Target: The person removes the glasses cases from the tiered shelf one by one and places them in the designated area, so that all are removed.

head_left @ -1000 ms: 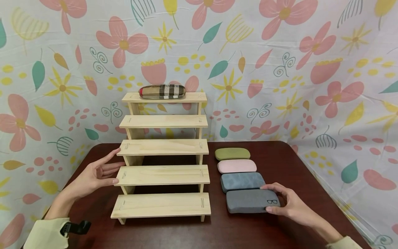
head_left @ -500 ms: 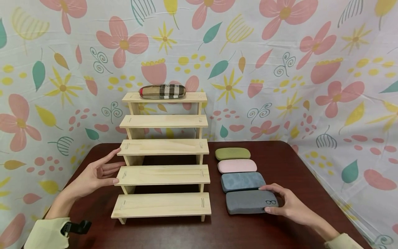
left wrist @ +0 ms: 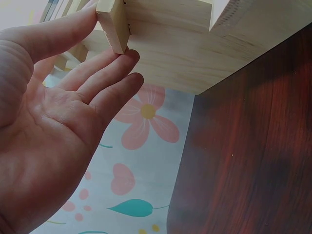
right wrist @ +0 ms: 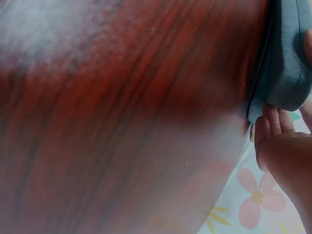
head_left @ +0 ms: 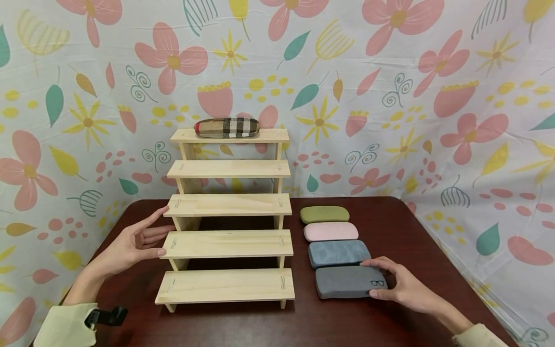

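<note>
My right hand (head_left: pixel 401 285) pinches the right end of a grey glasses case (head_left: pixel 344 283), thumb at the front edge and fingers at the back. The case has a small black glasses print at that end and lies flat in front of a blue glasses case (head_left: pixel 338 253). In the right wrist view, fingers reach around the end of the grey case (right wrist: pixel 290 63). My left hand (head_left: pixel 130 243) touches the left side of a stepped wooden display stand (head_left: pixel 225 286) with nearly straight fingers. The left wrist view has the thumb and fingertips at a board end (left wrist: pixel 113 24).
Behind the blue case lie a pink glasses case (head_left: pixel 331 231) and a green glasses case (head_left: pixel 324 214). A plaid glasses case (head_left: pixel 226 127) rests on the stand's top step. The dark wooden table (head_left: pixel 234 330) meets a flower-printed cloth (head_left: pixel 329 62) behind it.
Over the last second the grey glasses case and my right hand have shifted slightly left and toward the front edge. My left hand stays where it was on the stand.
</note>
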Demonstrator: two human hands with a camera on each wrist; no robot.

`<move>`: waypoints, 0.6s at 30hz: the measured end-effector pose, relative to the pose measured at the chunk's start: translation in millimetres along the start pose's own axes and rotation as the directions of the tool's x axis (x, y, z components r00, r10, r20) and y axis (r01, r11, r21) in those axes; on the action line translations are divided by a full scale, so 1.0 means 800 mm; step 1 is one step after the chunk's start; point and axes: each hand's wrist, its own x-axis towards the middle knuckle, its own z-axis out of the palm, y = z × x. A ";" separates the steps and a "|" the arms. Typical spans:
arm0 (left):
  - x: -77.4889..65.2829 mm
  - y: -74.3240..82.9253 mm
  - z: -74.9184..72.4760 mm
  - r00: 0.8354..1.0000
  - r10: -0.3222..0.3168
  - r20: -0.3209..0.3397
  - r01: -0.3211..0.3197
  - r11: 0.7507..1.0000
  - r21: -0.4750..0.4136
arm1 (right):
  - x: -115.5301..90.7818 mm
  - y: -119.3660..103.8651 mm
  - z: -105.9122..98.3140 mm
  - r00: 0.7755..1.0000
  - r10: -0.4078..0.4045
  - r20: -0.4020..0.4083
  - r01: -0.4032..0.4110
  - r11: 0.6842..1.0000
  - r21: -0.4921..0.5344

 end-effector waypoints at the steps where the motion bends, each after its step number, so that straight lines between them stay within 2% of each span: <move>1: 0.000 0.000 0.000 1.000 0.001 -0.001 -0.001 1.000 0.002 | 0.000 0.000 0.000 1.000 -0.013 0.000 0.013 1.000 -0.004; 7: -0.001 -0.001 0.000 1.000 0.002 0.000 -0.002 1.000 0.000 | 0.001 0.003 0.002 0.999 -0.035 -0.004 0.035 0.999 -0.015; 18: 0.000 -0.001 0.000 1.000 -0.004 0.005 0.004 1.000 -0.005 | 0.002 0.003 0.004 1.000 -0.012 -0.012 0.011 0.999 -0.042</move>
